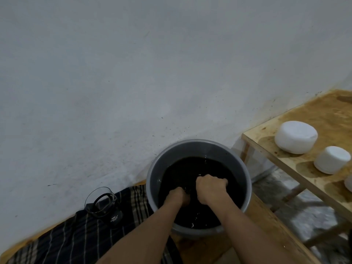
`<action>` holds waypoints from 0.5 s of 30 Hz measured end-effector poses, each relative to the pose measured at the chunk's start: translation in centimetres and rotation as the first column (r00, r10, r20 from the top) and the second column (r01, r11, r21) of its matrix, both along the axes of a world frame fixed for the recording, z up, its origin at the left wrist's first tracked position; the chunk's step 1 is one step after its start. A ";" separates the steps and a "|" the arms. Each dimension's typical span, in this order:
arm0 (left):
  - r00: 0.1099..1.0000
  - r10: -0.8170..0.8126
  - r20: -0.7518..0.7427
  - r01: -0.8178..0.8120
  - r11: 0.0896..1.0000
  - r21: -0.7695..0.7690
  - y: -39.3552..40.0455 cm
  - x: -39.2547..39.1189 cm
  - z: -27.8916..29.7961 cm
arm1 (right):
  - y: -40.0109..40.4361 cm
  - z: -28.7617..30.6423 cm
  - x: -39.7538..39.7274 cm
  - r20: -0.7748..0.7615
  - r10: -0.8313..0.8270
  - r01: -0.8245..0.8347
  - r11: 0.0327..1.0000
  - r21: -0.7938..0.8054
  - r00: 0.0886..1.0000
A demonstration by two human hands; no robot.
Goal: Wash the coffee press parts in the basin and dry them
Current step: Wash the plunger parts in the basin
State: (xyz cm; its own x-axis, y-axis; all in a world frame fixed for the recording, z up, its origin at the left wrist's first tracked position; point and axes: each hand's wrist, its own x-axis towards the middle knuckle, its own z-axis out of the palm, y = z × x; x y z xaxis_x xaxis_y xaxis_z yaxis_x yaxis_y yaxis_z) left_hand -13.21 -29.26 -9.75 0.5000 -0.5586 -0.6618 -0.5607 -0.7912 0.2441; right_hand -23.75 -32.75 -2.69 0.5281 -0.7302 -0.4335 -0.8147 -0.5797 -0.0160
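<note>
A grey round basin (198, 147) stands on a wooden surface by the wall, filled with dark water (190, 166). My left hand (178, 196) is dipped in the water with its fingers curled. My right hand (211, 185) is a fist at the surface, just right of the left one. Whatever the hands hold is hidden under the dark water. Left of the basin, the glass coffee press beaker (103, 203) with its black handle and frame stands upright on a dark plaid cloth (76, 237).
A grey-white wall rises right behind the basin. To the right stands a second wooden table (304, 119) with three white round lidded containers, the largest (295, 136) farthest back. Stone floor (297, 210) shows between the tables.
</note>
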 end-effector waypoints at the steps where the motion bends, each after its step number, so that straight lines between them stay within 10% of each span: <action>1: 0.998 -0.056 -0.008 0.056 0.998 0.029 -0.1 -0.1 -0.2 | -0.1 0.2 0.1 -0.016 0.006 -0.006 1.000 -0.017 1.000; 15: 0.994 -0.109 0.012 0.110 0.991 -0.075 0.1 0.0 -0.4 | -2.3 -2.2 -0.5 0.045 -0.014 0.003 0.971 0.240 0.999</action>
State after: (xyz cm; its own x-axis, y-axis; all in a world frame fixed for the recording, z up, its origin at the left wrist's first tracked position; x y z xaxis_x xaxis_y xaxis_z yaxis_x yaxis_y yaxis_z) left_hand -13.17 -29.14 -10.16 0.4382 -0.6580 -0.6123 -0.6449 -0.7047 0.2958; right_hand -24.27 -35.01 -4.84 0.5456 -0.6126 -0.5719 -0.8149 -0.5472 -0.1912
